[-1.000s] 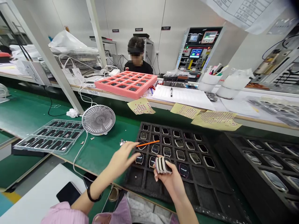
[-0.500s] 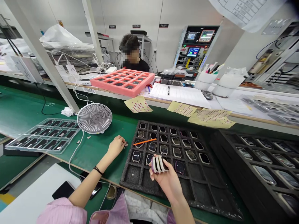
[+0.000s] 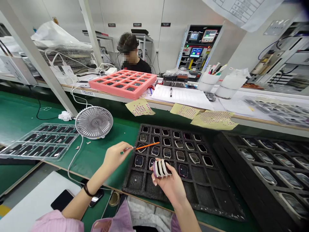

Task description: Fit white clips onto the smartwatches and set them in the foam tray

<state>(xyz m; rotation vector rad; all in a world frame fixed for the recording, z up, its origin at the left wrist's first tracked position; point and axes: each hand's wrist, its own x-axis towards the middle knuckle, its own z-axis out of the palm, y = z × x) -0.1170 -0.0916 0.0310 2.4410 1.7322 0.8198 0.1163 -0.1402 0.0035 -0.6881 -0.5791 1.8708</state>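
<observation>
My right hand [image 3: 172, 183] is closed around a stack of several smartwatch bodies [image 3: 162, 168], cream-edged with a purple one at the left end. It is held above the front of a black foam tray [image 3: 217, 180], whose pockets hold more watch bodies [image 3: 167, 141]. Beyond the tray's left edge, my left hand [image 3: 117, 156] has thumb and forefinger pinched together. A small greyish bit shows at those fingertips, too small to name. Close by them is the near end of a thin orange stick [image 3: 147, 145], lying across the tray's left pockets; whether the fingers touch it is unclear.
A round fan [image 3: 94, 122] and a clear tray of black parts [image 3: 14, 149] stand to the left. More watches fill a dark tray [image 3: 241, 180] at right. A pink foam tray [image 3: 135, 94] sits on the shelf, with a person [image 3: 140, 66] behind. Phones [image 3: 62, 199] lie below left.
My left hand has moved slightly right, from small scraps on the green mat to the orange stick's near end. My right hand still holds the stack. The whole view has shifted slightly.
</observation>
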